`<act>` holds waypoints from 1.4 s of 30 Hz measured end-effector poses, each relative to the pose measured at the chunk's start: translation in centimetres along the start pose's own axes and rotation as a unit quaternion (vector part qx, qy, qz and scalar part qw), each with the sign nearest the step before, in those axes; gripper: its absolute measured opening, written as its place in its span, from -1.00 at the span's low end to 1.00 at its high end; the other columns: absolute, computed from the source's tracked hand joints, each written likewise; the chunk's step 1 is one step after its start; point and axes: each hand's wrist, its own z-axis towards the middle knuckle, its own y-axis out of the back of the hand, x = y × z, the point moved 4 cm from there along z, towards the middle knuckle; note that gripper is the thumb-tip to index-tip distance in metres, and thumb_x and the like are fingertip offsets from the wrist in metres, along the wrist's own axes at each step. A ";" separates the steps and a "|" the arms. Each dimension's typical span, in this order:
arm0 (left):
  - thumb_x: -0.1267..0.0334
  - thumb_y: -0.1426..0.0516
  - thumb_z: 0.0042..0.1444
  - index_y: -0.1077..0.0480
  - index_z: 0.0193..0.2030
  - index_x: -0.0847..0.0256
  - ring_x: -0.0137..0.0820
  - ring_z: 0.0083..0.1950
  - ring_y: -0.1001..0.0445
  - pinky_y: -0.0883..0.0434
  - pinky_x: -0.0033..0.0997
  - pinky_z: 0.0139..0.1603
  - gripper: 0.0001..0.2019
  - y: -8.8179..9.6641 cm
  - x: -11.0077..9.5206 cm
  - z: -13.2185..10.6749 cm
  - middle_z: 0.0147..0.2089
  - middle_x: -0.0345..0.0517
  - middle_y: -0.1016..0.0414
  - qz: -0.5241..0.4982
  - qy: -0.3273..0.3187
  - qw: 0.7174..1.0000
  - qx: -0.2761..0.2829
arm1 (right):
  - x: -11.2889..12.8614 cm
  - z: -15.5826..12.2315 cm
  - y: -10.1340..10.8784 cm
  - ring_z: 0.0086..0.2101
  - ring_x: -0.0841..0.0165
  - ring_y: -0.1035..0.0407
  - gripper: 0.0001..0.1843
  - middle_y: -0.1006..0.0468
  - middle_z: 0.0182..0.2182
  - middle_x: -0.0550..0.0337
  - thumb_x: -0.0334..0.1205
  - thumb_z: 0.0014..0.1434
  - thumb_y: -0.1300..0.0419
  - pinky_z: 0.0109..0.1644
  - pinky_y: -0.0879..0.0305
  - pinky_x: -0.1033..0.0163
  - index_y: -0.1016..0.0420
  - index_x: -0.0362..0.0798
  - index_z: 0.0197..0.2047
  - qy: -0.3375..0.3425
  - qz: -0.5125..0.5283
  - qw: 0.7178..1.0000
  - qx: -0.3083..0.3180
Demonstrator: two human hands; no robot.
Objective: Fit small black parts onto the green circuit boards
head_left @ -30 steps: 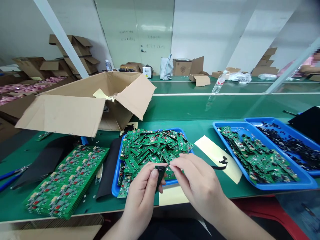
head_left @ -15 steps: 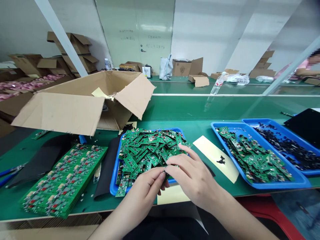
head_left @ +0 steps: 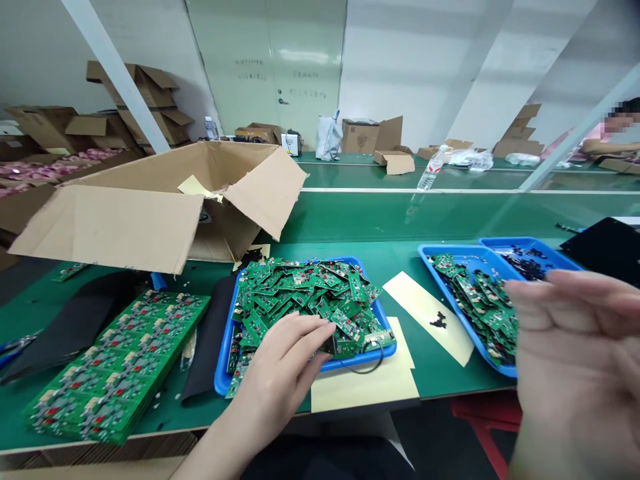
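Observation:
My left hand (head_left: 283,357) reaches over the front of a blue tray (head_left: 220,363) heaped with small green circuit boards (head_left: 295,290). Its thumb and fingers are apart, with nothing visible between them. A board with a thin black cable (head_left: 373,367) lies at the tray's front right corner, beside the fingertips. Close to the camera on the right, my right hand (head_left: 575,360) is raised with its palm towards me. It is blurred, and its fingertips run out of clear sight. Behind it, partly hidden, is another blue tray (head_left: 450,313) of circuit boards.
Stacked circuit board panels (head_left: 120,367) and black sheets (head_left: 207,340) lie left, with blue-handled pliers (head_left: 17,347). An open carton (head_left: 110,220) stands behind. Yellow paper (head_left: 425,313) bearing small black pieces lies between the trays. A third blue tray (head_left: 500,247) holds black parts. Another person (head_left: 595,143) sits far right.
My hands were together in front of the boards, fingers pinched on something small. They have parted: my right hand swung right towards the camera, and my left stays by the heap, its fingers now apart.

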 end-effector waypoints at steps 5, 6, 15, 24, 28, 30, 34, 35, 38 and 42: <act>0.55 -0.17 0.06 -0.37 0.03 0.32 -0.27 0.02 -0.46 -0.46 -0.30 0.02 -0.64 0.4 -1.1 -0.1 -0.03 0.11 -0.47 0.013 -0.069 0.996 -0.058 | -1.8 -1.3 -6.4 -0.17 0.27 -0.46 -0.78 -0.57 -0.22 0.15 -0.27 0.18 -0.14 -0.10 -0.41 0.15 -0.51 0.07 -0.11 -0.185 0.038 0.922 0.338; 0.56 -0.18 0.05 -0.37 0.03 0.32 -0.27 0.02 -0.46 -0.47 -0.30 0.01 -0.63 0.5 -1.2 -0.2 -0.03 0.12 -0.46 0.012 -0.070 0.995 -0.071 | -1.9 -2.3 -7.6 -0.18 0.27 -0.46 -0.73 -0.57 -0.23 0.13 -0.23 0.18 -0.15 -0.16 -0.42 0.18 -0.47 0.04 -0.04 -0.224 0.057 0.887 0.399; 0.56 -0.19 0.04 -0.36 0.00 0.28 -0.33 -0.10 -0.54 -0.52 -0.42 -0.09 -0.64 1.9 -1.7 0.2 -0.11 0.02 -0.51 -0.004 -0.052 0.990 -0.135 | -2.8 -6.3 -10.2 -0.51 0.46 -0.40 -0.82 -0.49 -0.56 0.27 -0.21 0.13 -0.20 -0.38 -0.35 0.33 -0.46 -0.08 -0.19 -0.404 0.294 0.785 0.366; 0.45 -0.20 0.09 -0.29 0.13 0.00 -0.32 -0.08 -0.51 -0.53 -0.34 -0.09 -0.53 0.9 -1.0 -0.3 -0.06 -0.09 -0.50 -0.162 0.054 0.980 -0.107 | -2.8 -5.6 -10.8 -0.55 0.49 -0.35 -0.97 -0.45 -0.60 0.31 -0.31 0.03 -0.20 -0.46 -0.30 0.39 -0.43 -0.08 -0.41 -0.370 0.284 0.813 0.348; 0.45 -0.16 0.12 -0.24 0.18 -0.03 -0.35 -0.06 -0.49 -0.54 -0.42 -0.12 -0.50 0.5 -1.2 -0.4 -0.04 -0.10 -0.48 -0.233 0.101 0.963 -0.094 | -2.0 -4.8 -10.3 -0.44 0.44 -0.40 -0.95 -0.50 -0.49 0.25 -0.35 0.09 -0.15 -0.34 -0.33 0.35 -0.41 -0.07 -0.40 -0.219 0.183 0.908 0.306; 0.47 -0.12 0.14 -0.26 0.18 -0.03 -0.39 -0.06 -0.50 -0.53 -0.50 -0.12 -0.51 0.4 -1.3 -0.3 -0.04 -0.13 -0.48 -0.231 0.124 0.961 -0.087 | -1.5 -4.6 -10.2 -0.42 0.44 -0.40 -0.92 -0.50 -0.48 0.24 -0.37 0.14 -0.11 -0.32 -0.31 0.34 -0.40 -0.07 -0.38 -0.128 0.132 0.940 0.288; 0.47 -0.11 0.13 -0.36 0.10 0.00 -0.44 -0.15 -0.54 -0.51 -0.59 -0.17 -0.58 0.7 -1.6 -0.1 -0.11 -0.19 -0.55 -0.169 0.138 0.972 -0.090 | -1.2 -4.6 -10.4 -0.46 0.45 -0.34 -0.87 -0.44 -0.50 0.23 -0.38 0.20 -0.07 -0.36 -0.27 0.34 -0.38 -0.10 -0.37 -0.017 0.067 0.955 0.288; 0.47 -0.11 0.13 -0.37 0.09 0.01 -0.43 -0.16 -0.55 -0.52 -0.58 -0.16 -0.59 0.8 -1.6 -0.1 -0.11 -0.19 -0.57 -0.157 0.136 0.974 -0.091 | -1.2 -4.6 -10.4 -0.46 0.44 -0.33 -0.87 -0.43 -0.50 0.23 -0.39 0.21 -0.06 -0.36 -0.27 0.34 -0.38 -0.10 -0.36 -0.005 0.057 0.955 0.292; 0.46 -0.12 0.11 -0.41 0.05 0.06 -0.41 -0.19 -0.58 -0.53 -0.54 -0.16 -0.62 0.9 -1.6 0.3 -0.13 -0.17 -0.60 -0.134 0.128 0.980 -0.078 | -1.4 -4.6 -10.3 -0.47 0.43 -0.33 -0.87 -0.43 -0.50 0.21 -0.40 0.21 -0.05 -0.36 -0.27 0.31 -0.37 -0.10 -0.36 0.018 0.030 0.951 0.306; 0.45 -0.13 0.09 -0.49 -0.07 0.11 -0.41 -0.33 -0.61 -0.56 -0.56 -0.32 -0.71 0.9 -1.6 0.9 -0.25 -0.17 -0.64 -0.094 0.120 0.984 -0.093 | -0.8 -4.8 -10.4 -0.49 0.38 -0.32 -0.82 -0.44 -0.51 0.17 -0.43 0.22 -0.03 -0.40 -0.28 0.28 -0.38 -0.12 -0.38 0.065 -0.038 0.950 0.302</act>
